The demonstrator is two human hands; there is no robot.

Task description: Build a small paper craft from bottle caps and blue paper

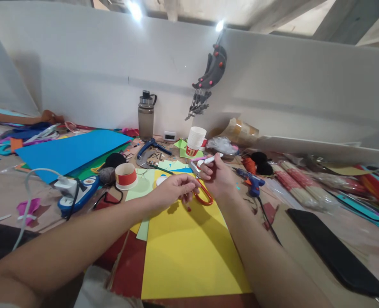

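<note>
A pinkish surface (4, 188), crowded with things.
On it stands a bottle (146, 120); a blue power strip (87, 191) and a glue gun (254, 184) lie.

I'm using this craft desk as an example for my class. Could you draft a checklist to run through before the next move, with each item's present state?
1. Yellow paper spread out in front of the person: ok.
2. White pen in the right hand: ok, held up above the desk.
3. Scissors set well away from the hands: not ok, the orange handle is right beside the left hand.
4. Left hand's grip: cannot tell, the curled fingers hide whether anything is held.
5. Glue gun off the paper: ok, it lies to the right.
6. Glue gun cool: cannot tell, heat does not show.
</note>
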